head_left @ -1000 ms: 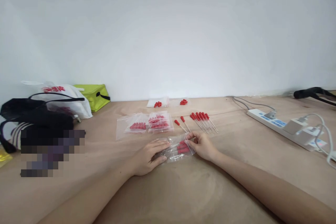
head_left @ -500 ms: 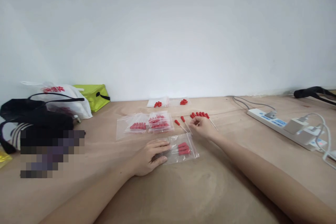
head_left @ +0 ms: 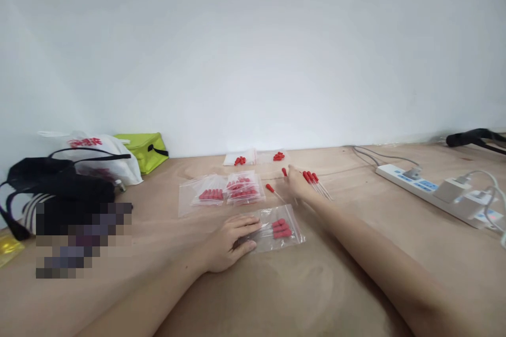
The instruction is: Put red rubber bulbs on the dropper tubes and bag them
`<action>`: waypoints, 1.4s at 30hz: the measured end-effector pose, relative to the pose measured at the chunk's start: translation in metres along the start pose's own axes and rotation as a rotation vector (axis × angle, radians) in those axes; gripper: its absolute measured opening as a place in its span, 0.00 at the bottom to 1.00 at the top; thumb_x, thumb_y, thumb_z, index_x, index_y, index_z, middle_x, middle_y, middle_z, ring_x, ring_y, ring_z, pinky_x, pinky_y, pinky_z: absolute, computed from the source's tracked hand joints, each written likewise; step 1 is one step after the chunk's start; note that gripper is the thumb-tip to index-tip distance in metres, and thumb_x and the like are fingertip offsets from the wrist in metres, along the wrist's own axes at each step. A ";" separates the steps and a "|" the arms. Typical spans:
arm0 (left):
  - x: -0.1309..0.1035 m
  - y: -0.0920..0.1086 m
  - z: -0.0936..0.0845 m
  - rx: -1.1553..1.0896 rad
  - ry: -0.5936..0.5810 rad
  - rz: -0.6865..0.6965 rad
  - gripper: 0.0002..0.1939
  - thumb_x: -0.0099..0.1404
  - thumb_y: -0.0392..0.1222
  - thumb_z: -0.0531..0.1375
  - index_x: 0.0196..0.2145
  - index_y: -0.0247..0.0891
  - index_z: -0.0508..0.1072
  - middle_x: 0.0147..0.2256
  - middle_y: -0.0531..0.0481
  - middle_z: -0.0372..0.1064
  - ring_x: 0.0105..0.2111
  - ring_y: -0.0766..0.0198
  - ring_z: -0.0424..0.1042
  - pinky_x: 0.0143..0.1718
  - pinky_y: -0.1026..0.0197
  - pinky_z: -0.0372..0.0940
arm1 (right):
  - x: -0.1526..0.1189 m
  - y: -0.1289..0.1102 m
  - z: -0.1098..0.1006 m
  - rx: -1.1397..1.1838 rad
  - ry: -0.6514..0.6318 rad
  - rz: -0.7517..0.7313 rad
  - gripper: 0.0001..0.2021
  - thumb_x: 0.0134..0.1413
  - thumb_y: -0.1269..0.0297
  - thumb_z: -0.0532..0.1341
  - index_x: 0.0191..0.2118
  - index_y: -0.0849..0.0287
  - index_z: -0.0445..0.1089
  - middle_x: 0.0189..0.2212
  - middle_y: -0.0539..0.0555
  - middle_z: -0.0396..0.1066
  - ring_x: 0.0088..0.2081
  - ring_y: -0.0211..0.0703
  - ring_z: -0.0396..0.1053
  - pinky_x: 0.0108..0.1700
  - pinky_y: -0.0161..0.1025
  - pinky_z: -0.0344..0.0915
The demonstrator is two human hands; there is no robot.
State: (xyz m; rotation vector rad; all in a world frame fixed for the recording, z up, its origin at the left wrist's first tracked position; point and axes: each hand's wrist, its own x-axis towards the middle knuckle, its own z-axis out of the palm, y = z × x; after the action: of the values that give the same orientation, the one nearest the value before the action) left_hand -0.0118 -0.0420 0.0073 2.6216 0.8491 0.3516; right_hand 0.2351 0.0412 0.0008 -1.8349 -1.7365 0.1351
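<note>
My left hand [head_left: 233, 242] rests with its fingers stretched out on the left end of a clear zip bag [head_left: 294, 242]. Inside that bag lie several droppers [head_left: 282, 229] with red rubber bulbs. Farther out, my right hand [head_left: 298, 183] is closed around a dropper [head_left: 284, 172] whose red bulb shows just left of the fingers. Its fingertips are blurred and partly hidden. A loose dropper [head_left: 270, 188] lies between the bag and that hand. To the right of the hand, more red droppers [head_left: 310, 177] lie side by side on the wooden table [head_left: 253, 295].
Filled zip bags [head_left: 243, 189] and another bag [head_left: 211, 195] lie beyond my left hand. Two bags with red bulbs [head_left: 279, 156] sit by the wall. A power strip [head_left: 427, 189] with chargers and cables is at right. A black bag [head_left: 59, 184] and green bag [head_left: 146, 152] stand left.
My right hand has shifted slightly, and a red dropper bulb now shows at its fingers, farther from the nearby loose dropper. My left hand stays on the bag. The view has shifted slightly.
</note>
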 end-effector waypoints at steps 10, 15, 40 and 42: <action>0.001 -0.001 0.000 -0.014 -0.021 -0.021 0.19 0.63 0.45 0.51 0.52 0.48 0.60 0.55 0.51 0.55 0.54 0.57 0.54 0.54 0.50 0.49 | -0.069 0.047 -0.034 0.896 0.162 0.120 0.18 0.47 0.58 0.52 0.44 0.56 0.49 0.23 0.45 0.59 0.17 0.34 0.59 0.20 0.34 0.59; 0.002 0.000 0.000 -0.007 -0.014 -0.012 0.19 0.62 0.44 0.51 0.52 0.47 0.60 0.55 0.50 0.55 0.54 0.58 0.54 0.54 0.50 0.50 | -0.087 0.040 -0.031 1.134 0.153 0.240 0.20 0.40 0.56 0.59 0.37 0.54 0.50 0.22 0.43 0.59 0.21 0.34 0.63 0.24 0.35 0.63; 0.002 0.003 -0.001 0.020 0.007 -0.021 0.22 0.63 0.45 0.50 0.55 0.45 0.57 0.54 0.50 0.56 0.54 0.59 0.54 0.54 0.52 0.51 | -0.097 0.031 -0.025 0.819 -0.191 -0.081 0.14 0.37 0.56 0.64 0.26 0.59 0.63 0.21 0.47 0.62 0.22 0.32 0.56 0.25 0.33 0.55; 0.002 0.002 0.000 0.009 0.015 -0.014 0.21 0.63 0.45 0.50 0.55 0.46 0.56 0.54 0.50 0.56 0.54 0.58 0.54 0.54 0.51 0.51 | -0.097 0.029 -0.026 0.692 -0.157 -0.158 0.11 0.37 0.58 0.64 0.26 0.59 0.67 0.21 0.47 0.62 0.22 0.33 0.56 0.25 0.33 0.55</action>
State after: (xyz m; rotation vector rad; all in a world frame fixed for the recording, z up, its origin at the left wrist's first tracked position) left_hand -0.0094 -0.0425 0.0084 2.6232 0.8758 0.3645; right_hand 0.2592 -0.0574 -0.0239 -1.2021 -1.6452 0.7328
